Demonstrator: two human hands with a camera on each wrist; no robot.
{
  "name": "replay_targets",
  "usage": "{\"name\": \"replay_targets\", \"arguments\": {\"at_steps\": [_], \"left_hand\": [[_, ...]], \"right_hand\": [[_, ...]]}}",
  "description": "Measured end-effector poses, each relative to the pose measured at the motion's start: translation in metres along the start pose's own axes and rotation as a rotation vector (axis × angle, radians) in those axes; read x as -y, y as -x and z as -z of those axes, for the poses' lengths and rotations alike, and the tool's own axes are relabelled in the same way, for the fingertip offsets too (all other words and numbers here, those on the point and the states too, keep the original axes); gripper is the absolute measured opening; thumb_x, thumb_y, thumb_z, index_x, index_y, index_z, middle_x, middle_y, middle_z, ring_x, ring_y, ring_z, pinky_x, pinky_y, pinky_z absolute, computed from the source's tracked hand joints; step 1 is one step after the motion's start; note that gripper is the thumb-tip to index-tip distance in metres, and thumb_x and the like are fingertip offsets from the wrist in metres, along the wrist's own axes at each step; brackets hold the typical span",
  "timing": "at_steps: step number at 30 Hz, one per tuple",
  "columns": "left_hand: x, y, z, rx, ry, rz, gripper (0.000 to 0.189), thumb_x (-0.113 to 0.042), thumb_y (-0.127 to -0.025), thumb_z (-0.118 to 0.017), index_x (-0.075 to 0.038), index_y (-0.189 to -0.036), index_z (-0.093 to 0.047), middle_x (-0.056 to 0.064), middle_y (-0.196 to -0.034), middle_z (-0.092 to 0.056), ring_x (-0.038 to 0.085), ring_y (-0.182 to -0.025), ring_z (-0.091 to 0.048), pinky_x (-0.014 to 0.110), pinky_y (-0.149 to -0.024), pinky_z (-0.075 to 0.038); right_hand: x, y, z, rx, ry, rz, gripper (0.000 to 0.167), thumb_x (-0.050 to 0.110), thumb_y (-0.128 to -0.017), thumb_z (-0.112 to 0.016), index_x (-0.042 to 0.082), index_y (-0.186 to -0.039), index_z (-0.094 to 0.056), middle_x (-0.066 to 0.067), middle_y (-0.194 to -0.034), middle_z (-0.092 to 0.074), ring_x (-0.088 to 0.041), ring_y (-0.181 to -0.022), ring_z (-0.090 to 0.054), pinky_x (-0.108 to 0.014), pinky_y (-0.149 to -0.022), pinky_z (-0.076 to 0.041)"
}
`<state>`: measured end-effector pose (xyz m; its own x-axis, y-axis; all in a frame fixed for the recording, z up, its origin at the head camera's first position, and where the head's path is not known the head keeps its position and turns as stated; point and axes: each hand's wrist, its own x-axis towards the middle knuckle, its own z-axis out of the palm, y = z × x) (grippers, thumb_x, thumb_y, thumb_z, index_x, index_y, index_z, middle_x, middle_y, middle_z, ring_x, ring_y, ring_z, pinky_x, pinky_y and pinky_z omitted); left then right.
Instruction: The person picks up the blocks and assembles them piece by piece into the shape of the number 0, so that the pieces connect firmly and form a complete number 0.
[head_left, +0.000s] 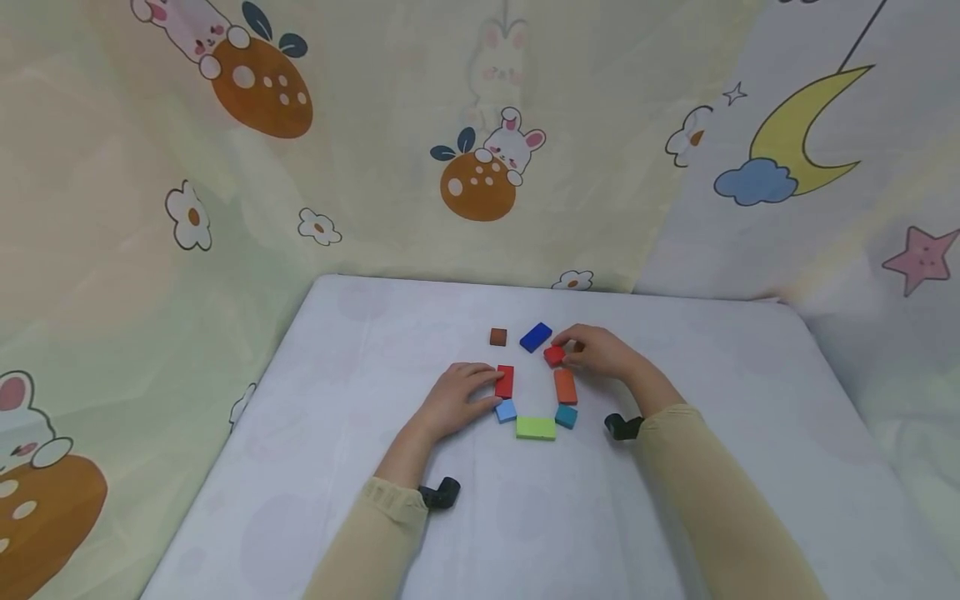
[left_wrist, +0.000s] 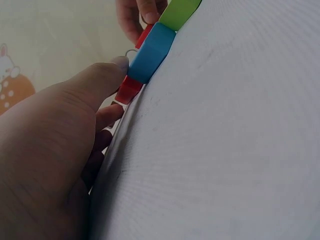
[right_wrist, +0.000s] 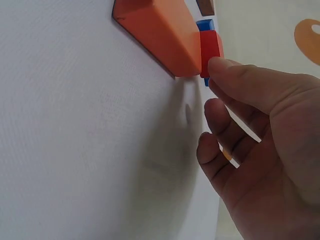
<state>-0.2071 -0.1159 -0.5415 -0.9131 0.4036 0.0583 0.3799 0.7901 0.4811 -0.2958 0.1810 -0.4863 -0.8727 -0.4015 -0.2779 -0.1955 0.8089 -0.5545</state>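
My left hand (head_left: 459,398) lies at the left side of a ring of blocks, fingers fairly straight. Its thumb touches a light blue block (head_left: 506,411), while the fingertips reach a red rectangular block (head_left: 505,382) just beyond. Across the ring, my right hand (head_left: 603,354) pinches a small red block (head_left: 554,356) between thumb and fingers. That piece sits between an orange block (head_left: 566,387) and a dark blue block (head_left: 536,337). In the right wrist view the thumb is against the red block (right_wrist: 211,49), and the other fingers are loosely bent.
A lime green block (head_left: 536,428) and a teal block (head_left: 566,416) form the near side of the ring. At the far left is a small brown block (head_left: 498,337). The white-covered table (head_left: 360,333) meets a cartoon-printed cloth (head_left: 375,167) behind it.
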Motion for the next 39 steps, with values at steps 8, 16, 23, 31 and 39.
{"name": "replay_targets", "arguments": {"at_steps": [8, 16, 23, 31, 39], "left_hand": [[0.001, 0.0, -0.001, -0.006, 0.003, -0.007, 0.051, -0.055, -0.094, -0.058, -0.037, -0.142, -0.052, -0.007, -0.146, -0.052, 0.019, -0.138, -0.042, 0.042, -0.116, -0.037], [0.001, -0.001, 0.0, -0.008, -0.003, -0.003, 0.051, -0.054, -0.094, -0.059, -0.038, -0.141, -0.053, -0.008, -0.145, -0.052, 0.018, -0.137, -0.042, 0.042, -0.115, -0.037], [0.001, -0.001, 0.0, -0.003, -0.003, 0.005, 0.051, -0.055, -0.094, -0.059, -0.038, -0.142, -0.052, -0.008, -0.145, -0.052, 0.018, -0.138, -0.042, 0.041, -0.116, -0.037], [0.0, 0.0, 0.0, 0.0, 0.0, 0.003, 0.051, -0.054, -0.094, -0.06, -0.038, -0.142, -0.052, -0.007, -0.145, -0.052, 0.019, -0.137, -0.042, 0.043, -0.115, -0.037], [-0.001, 0.0, 0.001, 0.007, 0.013, 0.01, 0.051, -0.054, -0.094, -0.058, -0.038, -0.142, -0.052, -0.007, -0.146, -0.051, 0.019, -0.139, -0.041, 0.043, -0.116, -0.036]], "right_hand": [[-0.002, -0.002, -0.003, 0.02, 0.019, 0.02, 0.033, 0.019, -0.095, -0.065, 0.025, -0.128, -0.063, -0.003, -0.126, -0.061, -0.025, -0.115, -0.052, -0.045, -0.098, -0.051], [-0.003, -0.001, -0.004, 0.024, 0.013, 0.016, 0.033, 0.017, -0.096, -0.063, 0.025, -0.128, -0.063, -0.005, -0.131, -0.059, -0.028, -0.121, -0.051, -0.049, -0.102, -0.049], [-0.004, -0.001, -0.002, 0.05, 0.004, 0.004, 0.04, 0.018, -0.096, -0.062, 0.028, -0.134, -0.059, -0.006, -0.138, -0.055, -0.03, -0.128, -0.048, -0.051, -0.104, -0.048], [-0.004, 0.011, 0.005, 0.025, -0.066, -0.045, 0.039, 0.025, -0.099, -0.058, 0.025, -0.138, -0.055, -0.008, -0.138, -0.055, -0.033, -0.125, -0.05, -0.05, -0.099, -0.051], [-0.005, 0.03, -0.015, -0.03, -0.119, -0.054, 0.044, 0.033, -0.095, -0.065, 0.022, -0.137, -0.056, -0.008, -0.123, -0.059, -0.028, -0.112, -0.053, -0.038, -0.086, -0.055]]}}
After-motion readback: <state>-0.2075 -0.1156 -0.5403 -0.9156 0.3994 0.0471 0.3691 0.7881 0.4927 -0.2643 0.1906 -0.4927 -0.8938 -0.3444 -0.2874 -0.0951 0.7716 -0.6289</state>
